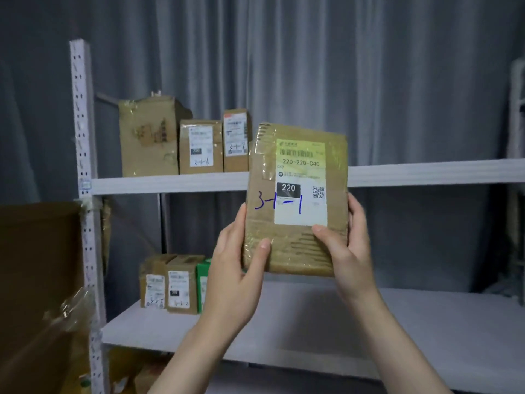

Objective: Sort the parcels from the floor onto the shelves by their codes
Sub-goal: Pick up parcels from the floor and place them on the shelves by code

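Note:
I hold a flat brown cardboard parcel (295, 245) upright in front of the shelves, its label facing me with "3-1-1" handwritten in blue and "220-220-C40" printed above. My left hand (238, 268) grips its lower left edge, thumb on the front. My right hand (345, 251) grips its lower right edge, thumb on the label's corner. The parcel's top overlaps the upper shelf board (170, 183). Three parcels stand on that shelf at the left: a large battered box (147, 137), a box marked "3-1-6" (200, 147) and a narrow box (235, 140).
The lower shelf (397, 331) carries two brown boxes (170, 282) and a green box (204, 282) at its left. A perforated white upright (83, 166) stands at the left. A big brown carton (37, 280) sits beside it. Grey curtain hangs behind.

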`<state>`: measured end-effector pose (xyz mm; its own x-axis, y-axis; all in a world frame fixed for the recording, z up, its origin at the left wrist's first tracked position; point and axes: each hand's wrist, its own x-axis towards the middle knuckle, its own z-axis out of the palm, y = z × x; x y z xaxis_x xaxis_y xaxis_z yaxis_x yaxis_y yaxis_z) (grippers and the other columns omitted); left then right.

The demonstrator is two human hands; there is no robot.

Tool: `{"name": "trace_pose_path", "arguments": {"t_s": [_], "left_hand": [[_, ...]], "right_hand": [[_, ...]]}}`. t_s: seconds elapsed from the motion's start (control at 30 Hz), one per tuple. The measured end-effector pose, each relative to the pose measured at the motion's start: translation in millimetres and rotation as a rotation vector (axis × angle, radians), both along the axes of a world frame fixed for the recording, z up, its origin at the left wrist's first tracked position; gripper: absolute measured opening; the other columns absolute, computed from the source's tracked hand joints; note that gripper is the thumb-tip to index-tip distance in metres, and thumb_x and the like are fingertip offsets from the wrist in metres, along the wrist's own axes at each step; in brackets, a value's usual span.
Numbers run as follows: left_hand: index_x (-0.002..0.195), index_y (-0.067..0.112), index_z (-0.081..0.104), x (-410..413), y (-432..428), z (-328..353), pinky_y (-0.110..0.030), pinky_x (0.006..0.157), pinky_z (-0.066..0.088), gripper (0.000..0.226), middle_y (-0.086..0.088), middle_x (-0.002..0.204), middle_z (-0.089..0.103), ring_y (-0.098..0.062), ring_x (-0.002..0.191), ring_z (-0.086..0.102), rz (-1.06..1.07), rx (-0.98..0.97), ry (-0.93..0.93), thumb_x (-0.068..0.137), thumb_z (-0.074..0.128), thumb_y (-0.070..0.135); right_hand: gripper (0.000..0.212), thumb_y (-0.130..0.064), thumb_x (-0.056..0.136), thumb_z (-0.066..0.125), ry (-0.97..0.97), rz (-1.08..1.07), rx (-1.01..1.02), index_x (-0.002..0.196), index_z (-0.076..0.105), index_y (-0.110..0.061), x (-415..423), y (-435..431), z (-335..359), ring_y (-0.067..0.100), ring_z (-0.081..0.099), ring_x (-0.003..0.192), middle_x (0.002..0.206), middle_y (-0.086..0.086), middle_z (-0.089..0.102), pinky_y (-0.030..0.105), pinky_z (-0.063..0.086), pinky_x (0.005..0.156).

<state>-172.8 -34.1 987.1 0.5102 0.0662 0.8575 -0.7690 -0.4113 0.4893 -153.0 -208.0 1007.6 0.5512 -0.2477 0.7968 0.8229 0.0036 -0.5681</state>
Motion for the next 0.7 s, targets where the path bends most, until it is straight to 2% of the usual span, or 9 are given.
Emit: {"name": "trace_pose_path", "arguments": {"t_s": [0.13, 0.27, 0.37, 0.5, 0.57, 0.63, 0.7], "left_hand": [[0.153, 0.038, 0.025, 21, -31, 35, -0.007, 0.102, 0.03, 0.065, 0.021, 0.132, 0.048, 0.01, 0.128, 0.04, -0.019, 0.05, -0.1, 0.093, 0.05, 0.042], [0.155, 0.035, 0.024, 42, -58, 72, -0.017, 0.109, 0.03, 0.07, 0.021, 0.142, 0.043, 0.011, 0.134, 0.035, -0.027, 0.045, -0.174, 0.091, 0.049, 0.051], [0.155, 0.033, 0.024, 51, -76, 96, -0.019, 0.108, 0.031, 0.073, 0.018, 0.144, 0.043, 0.009, 0.134, 0.035, -0.013, 0.006, -0.248, 0.089, 0.046, 0.056], [0.155, 0.029, 0.024, 69, -101, 127, 0.0, 0.099, 0.022, 0.07, 0.031, 0.132, 0.039, 0.025, 0.123, 0.029, -0.007, -0.022, -0.325, 0.091, 0.048, 0.045], [0.155, 0.027, 0.024, 83, -112, 139, -0.008, 0.106, 0.026, 0.07, 0.022, 0.138, 0.042, 0.018, 0.127, 0.033, -0.024, -0.017, -0.333, 0.092, 0.048, 0.043], [0.155, 0.026, 0.025, 102, -123, 144, -0.028, 0.114, 0.033, 0.07, 0.01, 0.145, 0.046, 0.001, 0.134, 0.039, -0.052, -0.001, -0.309, 0.092, 0.048, 0.043], [0.155, 0.027, 0.025, 125, -132, 143, -0.041, 0.114, 0.035, 0.071, 0.007, 0.149, 0.045, -0.007, 0.138, 0.039, -0.081, 0.031, -0.268, 0.091, 0.047, 0.047]], "right_hand": [[0.087, -0.043, 0.063, 0.071, -0.06, -0.102, -0.064, 0.142, 0.041, -0.024, 16, -36, 45, 0.01, 0.059, 0.121, 0.133, -0.007, 0.061, 0.044, 0.044, 0.109], [0.086, -0.044, 0.062, 0.073, -0.138, -0.164, -0.106, 0.14, 0.042, -0.026, 25, -66, 90, 0.005, 0.062, 0.114, 0.125, -0.013, 0.064, 0.038, 0.048, 0.104], [0.079, -0.034, 0.068, 0.073, -0.191, -0.193, -0.13, 0.14, 0.041, -0.027, 29, -81, 119, -0.003, 0.06, 0.112, 0.121, -0.02, 0.063, 0.031, 0.047, 0.103], [0.078, -0.032, 0.071, 0.071, -0.283, -0.261, -0.135, 0.142, 0.04, -0.023, 41, -100, 153, -0.006, 0.058, 0.112, 0.122, -0.02, 0.06, 0.018, 0.045, 0.098], [0.076, -0.031, 0.071, 0.071, -0.306, -0.3, -0.122, 0.14, 0.041, -0.024, 52, -109, 162, -0.007, 0.058, 0.11, 0.121, -0.021, 0.06, 0.014, 0.045, 0.095], [0.075, -0.031, 0.072, 0.071, -0.3, -0.348, -0.124, 0.14, 0.041, -0.025, 68, -119, 164, -0.009, 0.058, 0.108, 0.119, -0.023, 0.06, 0.012, 0.044, 0.093], [0.076, -0.033, 0.071, 0.07, -0.263, -0.389, -0.14, 0.141, 0.041, -0.024, 87, -129, 160, -0.004, 0.059, 0.11, 0.121, -0.019, 0.061, 0.017, 0.046, 0.096]]}}
